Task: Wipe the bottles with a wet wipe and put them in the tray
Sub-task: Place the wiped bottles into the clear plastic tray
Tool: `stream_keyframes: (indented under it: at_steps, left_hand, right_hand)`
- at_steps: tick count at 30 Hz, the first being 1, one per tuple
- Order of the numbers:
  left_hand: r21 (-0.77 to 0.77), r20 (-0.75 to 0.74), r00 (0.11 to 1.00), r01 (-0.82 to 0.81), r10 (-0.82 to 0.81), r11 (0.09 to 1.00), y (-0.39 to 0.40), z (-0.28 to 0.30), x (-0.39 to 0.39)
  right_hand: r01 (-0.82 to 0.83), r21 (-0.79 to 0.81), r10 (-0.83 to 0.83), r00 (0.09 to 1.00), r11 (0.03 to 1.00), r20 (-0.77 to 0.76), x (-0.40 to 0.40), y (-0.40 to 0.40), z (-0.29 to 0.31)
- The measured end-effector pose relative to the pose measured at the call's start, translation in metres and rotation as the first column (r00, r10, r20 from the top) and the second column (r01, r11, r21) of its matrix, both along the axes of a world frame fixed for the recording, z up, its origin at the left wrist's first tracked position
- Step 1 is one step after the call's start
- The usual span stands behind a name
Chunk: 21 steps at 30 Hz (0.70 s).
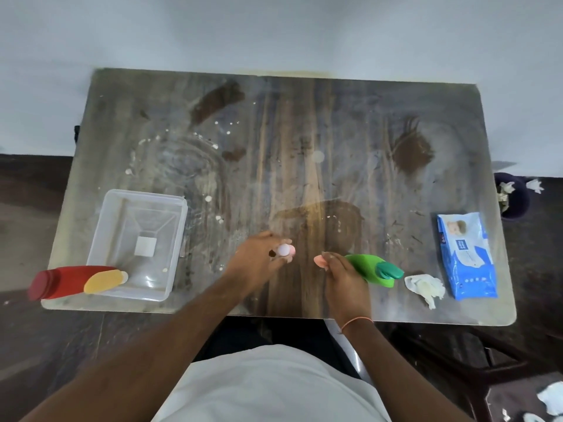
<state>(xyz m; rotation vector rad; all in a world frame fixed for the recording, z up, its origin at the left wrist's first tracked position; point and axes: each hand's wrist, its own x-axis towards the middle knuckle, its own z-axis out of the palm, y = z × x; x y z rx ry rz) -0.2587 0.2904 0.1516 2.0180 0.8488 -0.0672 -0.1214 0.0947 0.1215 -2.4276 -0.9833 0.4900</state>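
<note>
My left hand (pixel 259 260) grips a small pink bottle with a pale round cap (pixel 285 250) just above the table's front middle. My right hand (pixel 345 280) pinches a small pink piece (pixel 321 261) at its fingertips; I cannot tell what that piece is. A green bottle with a dark green cap (pixel 377 269) lies on the table directly right of that hand, its left end hidden under the fingers. A red bottle (pixel 61 283) and a yellow bottle (pixel 103 280) lie at the front left corner of the clear plastic tray (pixel 176 233). A crumpled used wipe (pixel 425 286) lies beside the green bottle.
A blue wet-wipe pack (pixel 466 254) lies at the table's right edge. The wooden table (pixel 304 132) is smeared and stained. A dark bin (pixel 516 199) with crumpled wipes stands on the floor to the right. More crumpled wipes (pixel 551 400) lie on the floor.
</note>
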Motion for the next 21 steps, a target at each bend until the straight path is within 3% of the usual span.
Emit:
stream_keyframes:
  at_steps: [12, 21]
  left_hand:
    - [0.09, -0.012, 0.95, -0.309, 0.311, 0.947, 0.043, 0.051, -0.116]
    - [0.195, -0.013, 0.865, -0.49, 0.501, 0.85, 0.056, 0.057, -0.229]
  right_hand:
    - [-0.275, 0.276, 0.305, 0.95, 0.921, -0.072, -0.04, 0.078, 0.034]
    - [-0.519, 0.272, 0.568, 0.809, 0.811, -0.15, -0.113, 0.149, 0.045]
